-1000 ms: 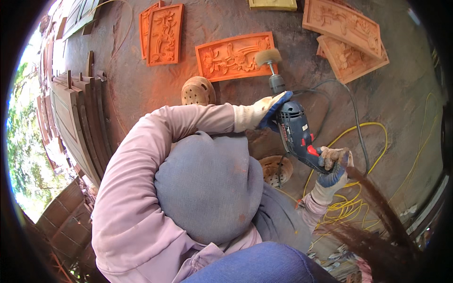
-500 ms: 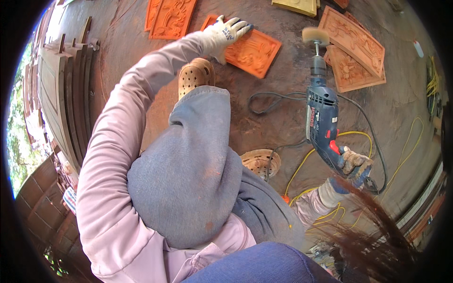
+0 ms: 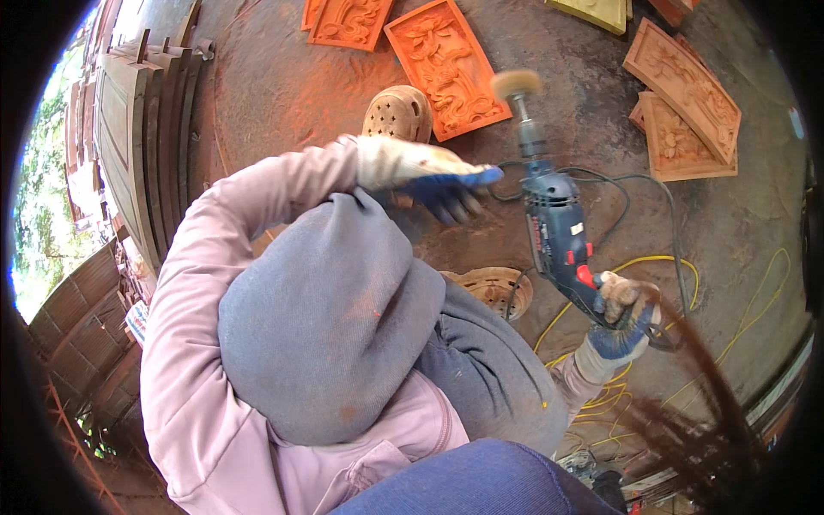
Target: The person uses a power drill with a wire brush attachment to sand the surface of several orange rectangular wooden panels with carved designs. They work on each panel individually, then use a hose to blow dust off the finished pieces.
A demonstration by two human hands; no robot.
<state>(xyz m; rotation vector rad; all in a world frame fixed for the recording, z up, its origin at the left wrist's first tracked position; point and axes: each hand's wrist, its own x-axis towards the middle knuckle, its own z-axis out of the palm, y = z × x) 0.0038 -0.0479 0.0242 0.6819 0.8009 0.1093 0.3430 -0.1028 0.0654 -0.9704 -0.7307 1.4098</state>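
Observation:
My right hand (image 3: 628, 313), in a dirty white and blue work glove, is wrapped round the handle of a dark blue power drill (image 3: 554, 210). A round, tan wheel-shaped attachment (image 3: 518, 83) is fixed in its chuck, blurred at the rim. My left hand (image 3: 429, 178), gloved in white with a blue palm, hangs in the air left of the drill, fingers apart and empty. Beyond it, an orange carved relief panel (image 3: 448, 70) lies on the floor, just left of the wheel. Whether wheel and panel touch cannot be made out.
More orange carved panels (image 3: 350, 21) lie at the far left, and others (image 3: 691, 90) overlap at the right. A yellowish panel (image 3: 596, 12) is at the top. Black cable (image 3: 674, 219) and yellow cord (image 3: 549, 326) trail over the floor. Dark wooden panels (image 3: 129, 129) stand at the left.
My left hand has left the orange panel and come back toward my knee. That panel now lies at a steeper angle. The drill has moved left, nearer to it.

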